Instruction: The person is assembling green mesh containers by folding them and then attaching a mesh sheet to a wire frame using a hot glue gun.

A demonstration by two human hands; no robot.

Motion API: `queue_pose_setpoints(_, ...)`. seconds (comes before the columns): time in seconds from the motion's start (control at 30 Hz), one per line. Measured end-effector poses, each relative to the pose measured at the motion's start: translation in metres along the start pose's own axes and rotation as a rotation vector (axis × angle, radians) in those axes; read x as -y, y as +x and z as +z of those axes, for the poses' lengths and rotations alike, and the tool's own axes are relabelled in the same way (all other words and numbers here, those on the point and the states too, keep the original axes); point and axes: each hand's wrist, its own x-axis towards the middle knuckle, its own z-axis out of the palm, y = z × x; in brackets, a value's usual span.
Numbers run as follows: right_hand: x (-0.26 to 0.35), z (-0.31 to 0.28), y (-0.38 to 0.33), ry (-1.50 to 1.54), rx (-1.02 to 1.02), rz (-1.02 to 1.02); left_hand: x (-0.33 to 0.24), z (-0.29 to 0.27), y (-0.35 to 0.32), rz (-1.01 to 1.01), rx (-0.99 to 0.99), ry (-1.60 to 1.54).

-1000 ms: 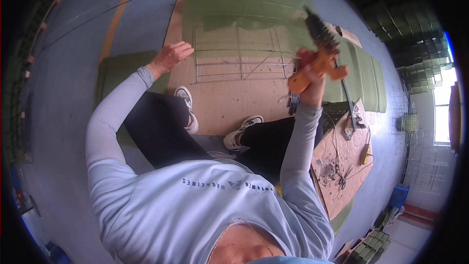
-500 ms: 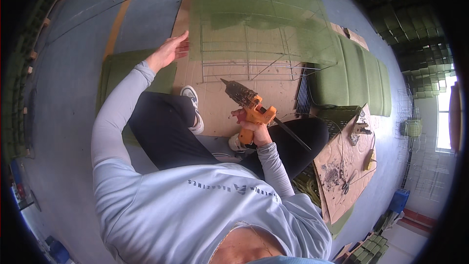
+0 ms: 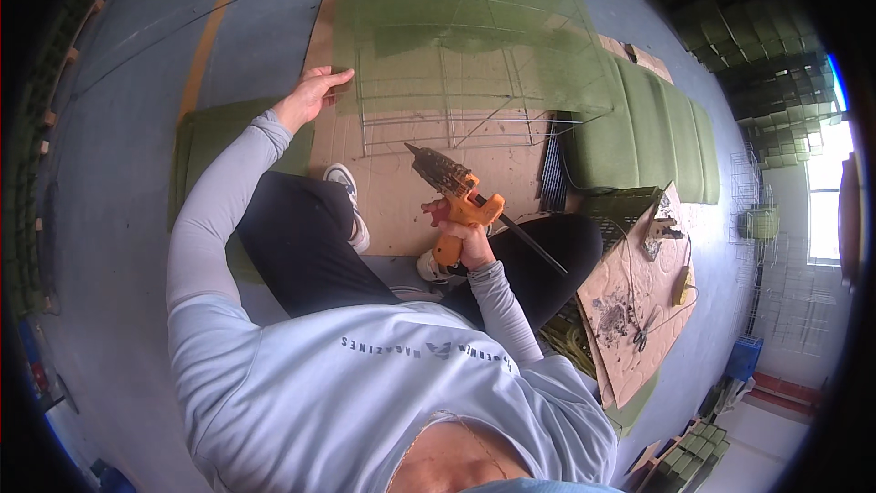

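Observation:
My right hand (image 3: 467, 245) is wrapped round the handle of an orange hot glue gun (image 3: 476, 210). Its dark, residue-crusted front points away from me to the upper left, and a long black glue stick (image 3: 534, 246) juts from its back. A thin green mesh sheet (image 3: 456, 0) lies over a metal wire frame (image 3: 401, 146), whose near bars show below the sheet's edge. At the left edge of that mesh, my left hand (image 3: 318, 96) has thumb and fingers closed together, seemingly pinching it. The nozzle is apart from both mesh and frame.
Brown cardboard (image 3: 401, 210) lies under the frame. On the right are stacked green padded panels (image 3: 639, 128), black sticks (image 3: 553, 173) and a stained cardboard sheet (image 3: 630, 301) bearing scissors (image 3: 646, 333) and a cable. Another green panel (image 3: 237, 141) lies at the left.
My left hand's spread fingers have closed together at the mesh edge. The view has shifted a little; the glue gun stays in my right hand at nearly the same tilt.

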Motion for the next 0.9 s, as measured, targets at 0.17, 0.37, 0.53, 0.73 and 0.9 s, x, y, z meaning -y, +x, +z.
queue_pose_setpoints(0.17,0.001,0.003,0.001,0.018,-0.011,0.025,-0.001,0.007,-0.021,-0.15,-0.185,0.113)
queue_pose_setpoints(0.37,0.006,0.014,0.007,0.017,0.021,0.008,-0.007,0.003,-0.035,-0.183,0.084,0.32)
queue_pose_setpoints(0.53,0.013,0.03,0.029,-0.114,0.032,-0.022,-0.014,0.005,-0.036,-0.166,0.126,0.219)
queue_pose_setpoints(0.73,0.016,0.056,0.061,-0.377,0.013,-0.146,-0.028,0.008,-0.034,-0.048,0.084,0.134)
queue_pose_setpoints(0.9,0.011,0.065,0.069,-0.394,-0.022,-0.179,-0.032,0.014,-0.035,-0.046,0.069,0.047)
